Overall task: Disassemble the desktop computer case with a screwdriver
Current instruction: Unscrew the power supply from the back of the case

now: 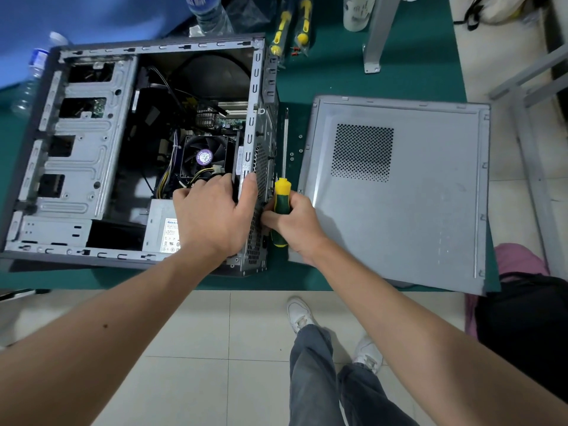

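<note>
The open grey metal computer case (92,155) lies on the green worktop (338,81). Left hand (212,216) grips its rear edge; right hand (295,222) grips the green-and-yellow-handled screwdriver (281,204) beside it.

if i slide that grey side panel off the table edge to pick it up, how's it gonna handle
The side panel looks like thin sheet metal, so probably light but liable to flex. It already overhangs the table at its near corner, so a push may tip it. Its folded edges could be sharp.
</note>
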### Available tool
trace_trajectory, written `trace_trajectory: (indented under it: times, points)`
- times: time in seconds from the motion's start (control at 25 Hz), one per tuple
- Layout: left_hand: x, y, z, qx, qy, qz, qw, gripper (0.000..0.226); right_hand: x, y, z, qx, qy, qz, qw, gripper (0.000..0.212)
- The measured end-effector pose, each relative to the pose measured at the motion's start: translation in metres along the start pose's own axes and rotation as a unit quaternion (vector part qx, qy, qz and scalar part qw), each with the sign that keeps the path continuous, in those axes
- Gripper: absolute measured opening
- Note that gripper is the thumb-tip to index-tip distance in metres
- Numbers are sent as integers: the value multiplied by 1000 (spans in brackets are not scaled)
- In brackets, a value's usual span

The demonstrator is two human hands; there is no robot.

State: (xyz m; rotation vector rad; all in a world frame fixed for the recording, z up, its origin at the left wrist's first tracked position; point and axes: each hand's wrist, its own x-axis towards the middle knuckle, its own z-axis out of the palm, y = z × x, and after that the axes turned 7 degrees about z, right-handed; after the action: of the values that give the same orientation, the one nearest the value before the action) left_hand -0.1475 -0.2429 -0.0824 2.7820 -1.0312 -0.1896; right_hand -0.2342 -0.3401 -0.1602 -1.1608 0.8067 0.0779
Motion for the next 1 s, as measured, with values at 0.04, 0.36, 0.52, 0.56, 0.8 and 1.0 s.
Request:
trace_trajectory:
  times: [0.04,0.36,0.52,0.56,0.8,1.0]
  points:
    - [0,1,0,-1,0,0,1000,62,0,1,-1,6,3,4,1000,13]
    - [1,0,-1,5,-6,-2,1000,63,-4,25,1,73,2,25,997,15]
    - [1,0,0,2,-4,-2,1000,63,1,24,-2,47,-1,14,999,20]
    - [1,0,0,3,-4,-2,1000,63,2,24,-2,48,-4,12,999,19]
    - [0,0,1,2,-1,-5,1000,60,1,17,4,-3,5,-26,1000,14]
    - [0,0,2,6,0,-4,1000,61,11,14,3,-47,4,-42,998,8]
